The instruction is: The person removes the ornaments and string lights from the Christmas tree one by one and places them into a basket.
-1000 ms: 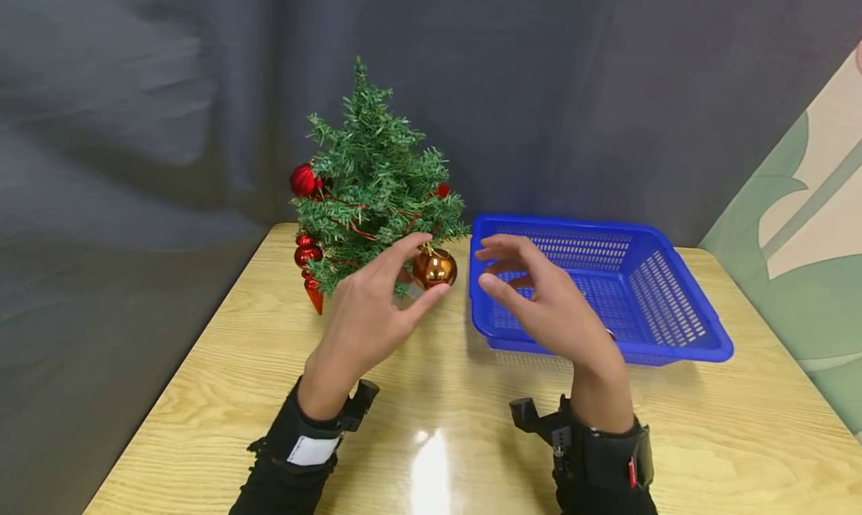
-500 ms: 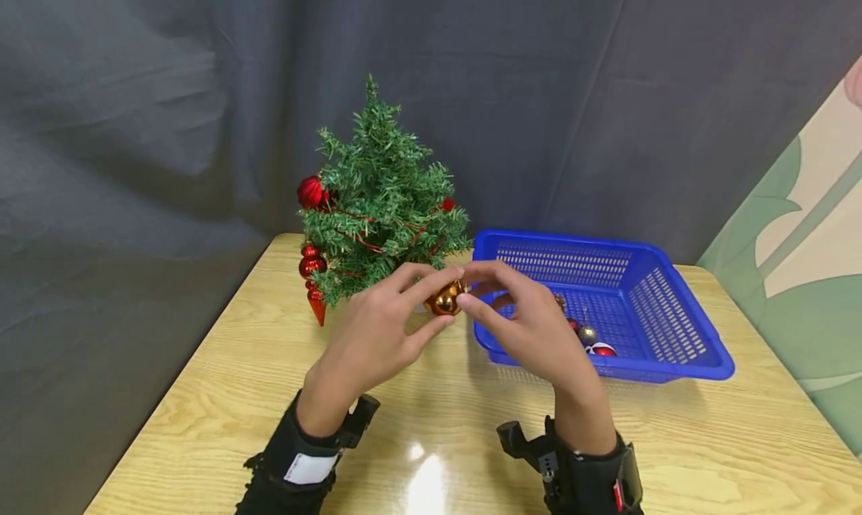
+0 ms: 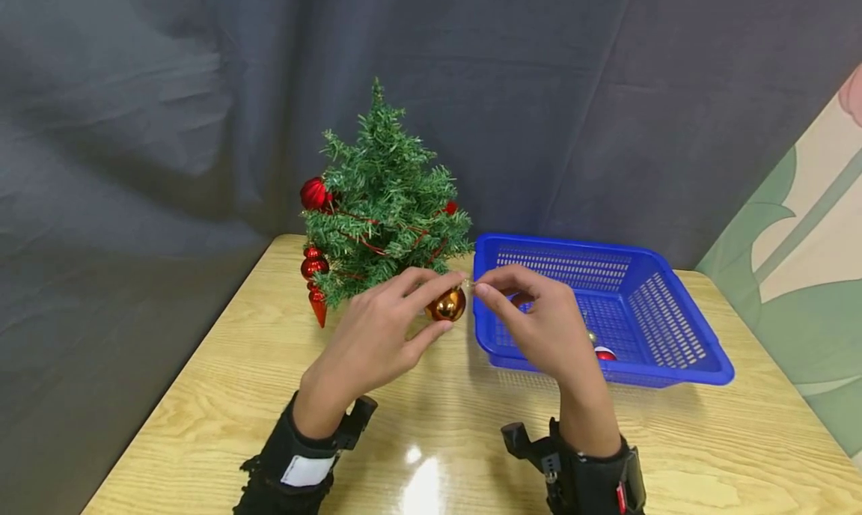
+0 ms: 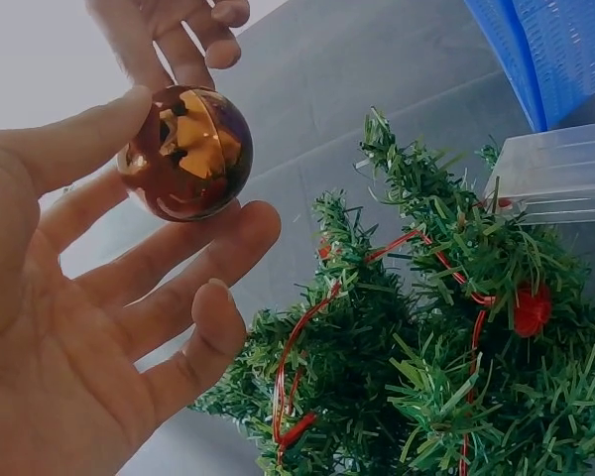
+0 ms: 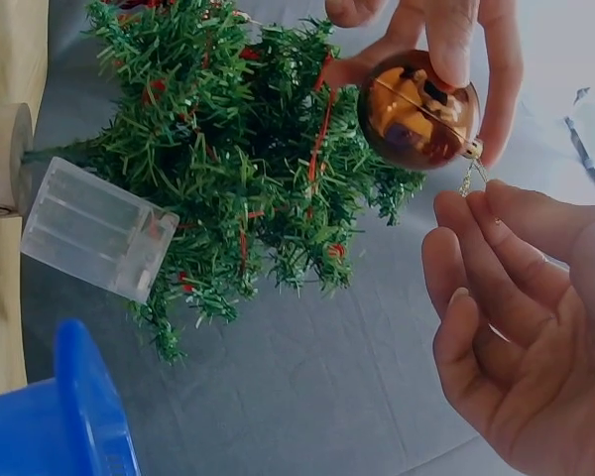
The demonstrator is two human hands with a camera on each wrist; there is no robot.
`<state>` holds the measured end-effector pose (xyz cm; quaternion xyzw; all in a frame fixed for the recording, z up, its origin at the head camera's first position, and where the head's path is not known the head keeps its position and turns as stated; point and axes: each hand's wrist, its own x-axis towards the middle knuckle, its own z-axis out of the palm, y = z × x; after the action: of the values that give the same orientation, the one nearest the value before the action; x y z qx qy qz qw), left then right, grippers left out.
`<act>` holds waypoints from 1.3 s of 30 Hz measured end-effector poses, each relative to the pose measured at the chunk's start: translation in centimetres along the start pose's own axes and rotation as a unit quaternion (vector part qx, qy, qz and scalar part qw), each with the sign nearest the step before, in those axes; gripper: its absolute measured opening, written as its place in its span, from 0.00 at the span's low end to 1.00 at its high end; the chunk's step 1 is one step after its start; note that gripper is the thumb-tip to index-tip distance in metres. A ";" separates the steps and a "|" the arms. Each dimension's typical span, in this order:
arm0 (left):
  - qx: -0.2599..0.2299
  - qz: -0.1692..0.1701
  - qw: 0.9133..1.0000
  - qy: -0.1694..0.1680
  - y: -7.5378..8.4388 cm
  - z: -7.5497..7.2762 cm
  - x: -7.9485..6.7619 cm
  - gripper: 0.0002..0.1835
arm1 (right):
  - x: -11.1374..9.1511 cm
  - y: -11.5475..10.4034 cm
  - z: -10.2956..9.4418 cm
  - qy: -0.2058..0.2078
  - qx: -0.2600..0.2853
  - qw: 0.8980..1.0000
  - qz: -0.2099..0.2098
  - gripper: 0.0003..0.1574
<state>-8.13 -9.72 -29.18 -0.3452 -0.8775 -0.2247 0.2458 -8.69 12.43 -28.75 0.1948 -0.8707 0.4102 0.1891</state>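
A shiny copper-gold bauble is held between the thumb and fingers of my left hand, in front of the small Christmas tree. My right hand pinches the thin gold hanging loop at the bauble's cap. Seen from the left wrist, the bauble sits between thumb and fingers, apart from the tree's branches. Red ornaments hang at the tree's left side: a ribbed ball and a stacked drop shape.
To the right stands a blue perforated basket with a red-and-white ornament and others partly hidden behind my right hand. A clear plastic box is at the tree's base. A dark grey cloth hangs behind the wooden table.
The right hand has come left to the bauble, then drawn slightly back, pinching its loop. The left hand has kept its grip on the bauble. The head view has shifted slightly.
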 end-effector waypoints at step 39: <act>0.013 0.008 1.000 -0.023 -0.3 0.0 0.2 0.30 | 0.1 0.3 -0.5 -0.004 0.020 1.000 -0.019 0.04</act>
<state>-8.47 -9.87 -29.16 -0.3541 -0.8829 -0.2035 0.2317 -8.80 12.98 -28.63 0.2162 -0.8592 0.4232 0.1894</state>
